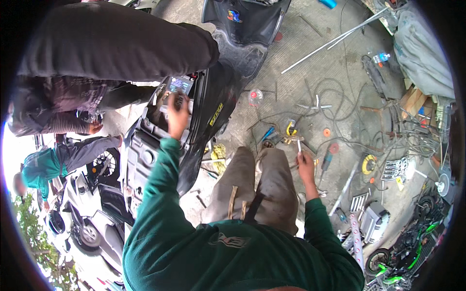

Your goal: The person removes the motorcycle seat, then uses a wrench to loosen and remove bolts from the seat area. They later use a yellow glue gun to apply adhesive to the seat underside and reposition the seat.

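Observation:
My left hand (178, 115) reaches into the open compartment of a black scooter body (209, 111) on the left. Its fingers curl around a small dark thing that I cannot make out. Just beyond the fingertips is a box-shaped part with a grey-blue label (178, 84). A black plastic storage tub (145, 156) lies nearer to me in the same scooter. Beside my right knee, my right hand (306, 169) is closed on a slim, pale metal rod-like tool (299, 146), which points away from me. The tool's exact kind is too small to tell.
Cables (340, 109), a corded power tool (329, 157), a yellow tape roll (369, 165) and a wrench set (395, 169) lie on the right. A person in dark trousers (121, 43) stands close at the left; parked motorcycles (92, 218) are behind.

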`<state>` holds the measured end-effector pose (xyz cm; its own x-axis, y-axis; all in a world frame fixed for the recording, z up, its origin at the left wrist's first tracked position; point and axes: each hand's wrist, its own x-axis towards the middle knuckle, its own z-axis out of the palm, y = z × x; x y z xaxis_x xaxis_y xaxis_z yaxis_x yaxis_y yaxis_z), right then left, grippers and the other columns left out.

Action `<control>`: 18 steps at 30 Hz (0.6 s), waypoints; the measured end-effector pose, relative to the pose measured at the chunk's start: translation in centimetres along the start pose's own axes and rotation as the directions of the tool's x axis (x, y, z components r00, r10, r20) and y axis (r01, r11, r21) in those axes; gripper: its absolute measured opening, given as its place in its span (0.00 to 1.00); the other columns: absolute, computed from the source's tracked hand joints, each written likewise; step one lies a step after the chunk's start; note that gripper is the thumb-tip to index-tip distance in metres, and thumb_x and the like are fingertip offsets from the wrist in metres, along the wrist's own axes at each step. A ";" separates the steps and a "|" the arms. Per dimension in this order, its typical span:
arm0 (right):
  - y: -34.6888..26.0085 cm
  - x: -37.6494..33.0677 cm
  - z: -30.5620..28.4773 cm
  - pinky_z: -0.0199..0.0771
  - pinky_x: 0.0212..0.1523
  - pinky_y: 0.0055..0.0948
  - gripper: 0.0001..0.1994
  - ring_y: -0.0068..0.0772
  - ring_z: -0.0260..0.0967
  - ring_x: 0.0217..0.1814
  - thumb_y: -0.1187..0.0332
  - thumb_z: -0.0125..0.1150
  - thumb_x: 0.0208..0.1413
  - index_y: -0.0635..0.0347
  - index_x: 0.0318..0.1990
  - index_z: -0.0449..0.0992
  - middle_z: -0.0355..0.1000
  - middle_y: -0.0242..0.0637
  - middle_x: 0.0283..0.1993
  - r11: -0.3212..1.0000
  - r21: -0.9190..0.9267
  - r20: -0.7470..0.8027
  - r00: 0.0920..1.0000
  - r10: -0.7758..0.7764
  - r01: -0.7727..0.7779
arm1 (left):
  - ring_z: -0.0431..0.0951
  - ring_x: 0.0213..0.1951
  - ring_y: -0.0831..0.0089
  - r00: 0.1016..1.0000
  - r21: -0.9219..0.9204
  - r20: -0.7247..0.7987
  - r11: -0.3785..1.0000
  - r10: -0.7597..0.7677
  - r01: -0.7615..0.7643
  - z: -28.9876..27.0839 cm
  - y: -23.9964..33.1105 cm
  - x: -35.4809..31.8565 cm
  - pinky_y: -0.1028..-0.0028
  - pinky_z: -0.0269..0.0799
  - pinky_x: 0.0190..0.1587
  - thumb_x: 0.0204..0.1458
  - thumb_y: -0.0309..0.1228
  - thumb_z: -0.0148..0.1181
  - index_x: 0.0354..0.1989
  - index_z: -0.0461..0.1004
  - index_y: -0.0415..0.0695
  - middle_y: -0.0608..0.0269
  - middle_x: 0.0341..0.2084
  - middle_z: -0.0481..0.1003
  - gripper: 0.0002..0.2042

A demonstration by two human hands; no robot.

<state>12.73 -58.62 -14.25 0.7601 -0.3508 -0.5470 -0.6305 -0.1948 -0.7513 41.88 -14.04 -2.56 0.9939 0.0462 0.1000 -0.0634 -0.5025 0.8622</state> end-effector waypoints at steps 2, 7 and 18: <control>1.9 -3.8 -1.7 0.65 0.21 0.24 0.14 0.18 0.64 0.23 0.56 0.54 0.72 0.57 0.44 0.78 0.68 0.26 0.25 0.994 0.025 0.039 0.993 0.108 -0.109 | 0.77 0.43 0.67 0.987 0.105 -0.039 0.982 -0.154 0.158 2.3 2.9 -10.8 0.67 0.73 0.45 0.57 0.26 0.63 0.48 0.74 0.37 0.52 0.46 0.78 0.12; 4.8 -10.8 -4.5 0.72 0.34 0.37 0.12 0.35 0.75 0.30 0.62 0.58 0.66 0.63 0.43 0.78 0.75 0.44 0.29 0.889 -0.329 0.012 0.941 0.339 -0.317 | 0.68 0.62 0.45 0.593 0.201 0.797 0.976 -0.115 -0.080 2.8 12.4 -32.9 0.50 0.61 0.66 0.57 0.45 0.65 0.60 0.73 0.43 0.43 0.55 0.73 0.27; 0.9 -16.0 -5.9 0.74 0.34 0.46 0.15 0.36 0.74 0.32 0.56 0.53 0.66 0.55 0.50 0.75 0.77 0.36 0.39 0.751 -0.314 0.138 0.755 0.641 -0.581 | 0.80 0.30 0.56 0.920 0.317 0.392 0.941 -0.017 -0.118 -23.0 16.5 -26.9 0.62 0.74 0.35 0.57 0.42 0.68 0.30 0.81 0.40 0.52 0.26 0.79 0.16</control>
<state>-0.88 -58.55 -4.01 0.1912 -0.2633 -0.9456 -0.9643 -0.2303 -0.1308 11.98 -3.74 20.43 0.9506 -0.2874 -0.1170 -0.1484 -0.7522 0.6420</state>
